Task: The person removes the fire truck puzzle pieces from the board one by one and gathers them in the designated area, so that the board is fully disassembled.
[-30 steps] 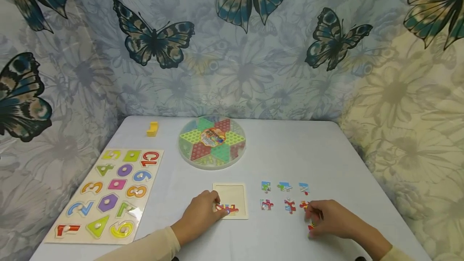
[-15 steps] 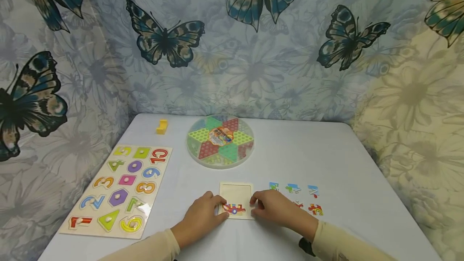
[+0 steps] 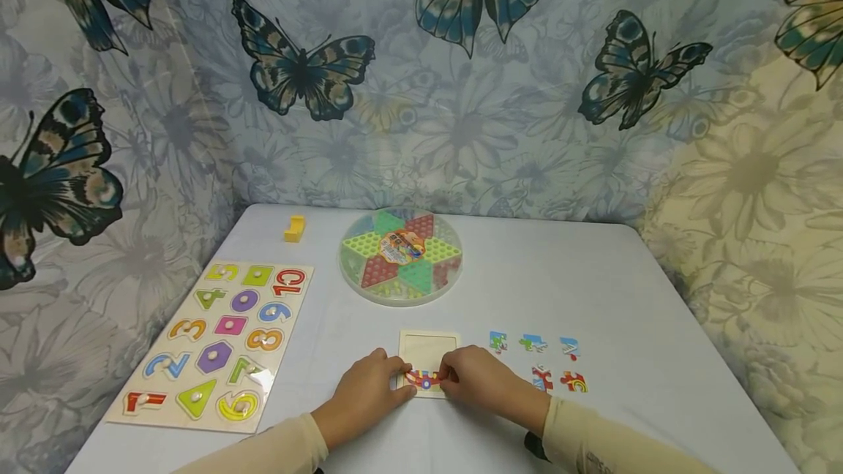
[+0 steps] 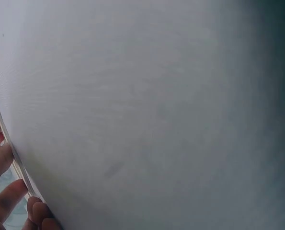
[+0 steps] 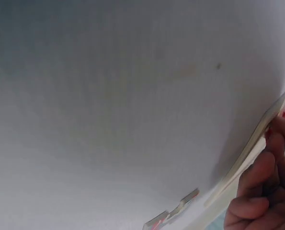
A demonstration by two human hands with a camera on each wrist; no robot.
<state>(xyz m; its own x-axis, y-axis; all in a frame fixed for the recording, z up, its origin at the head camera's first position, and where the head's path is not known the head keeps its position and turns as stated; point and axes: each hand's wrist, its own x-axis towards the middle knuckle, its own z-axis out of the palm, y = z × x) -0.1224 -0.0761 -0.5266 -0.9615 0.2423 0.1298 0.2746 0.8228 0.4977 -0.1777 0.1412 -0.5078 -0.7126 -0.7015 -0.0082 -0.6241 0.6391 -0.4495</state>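
Note:
A small square wooden puzzle tray [image 3: 428, 346] lies near the front of the table, with joined red, yellow and blue jigsaw pieces [image 3: 421, 379] along its near edge. My left hand [image 3: 367, 393] grips the tray's left side, thumb at the near corner; its fingers [image 4: 5, 203] show along the rim in the left wrist view. My right hand [image 3: 484, 382] pinches a jigsaw piece at the right end of that row, mostly hidden by the fingertips; a bit of red shows between the fingers [image 5: 259, 175] in the right wrist view.
Several loose jigsaw pieces [image 3: 532, 343] lie in two rows right of the tray. A wooden number-and-shape board [image 3: 224, 350] stands at the left, a round Chinese checkers board [image 3: 400, 256] farther back. A small yellow block [image 3: 295, 229] sits near the back left.
My right hand has picked up a jigsaw piece on the right and carried it left to the tray's near right part. The left hand stays at the tray; the head view has shifted slightly.

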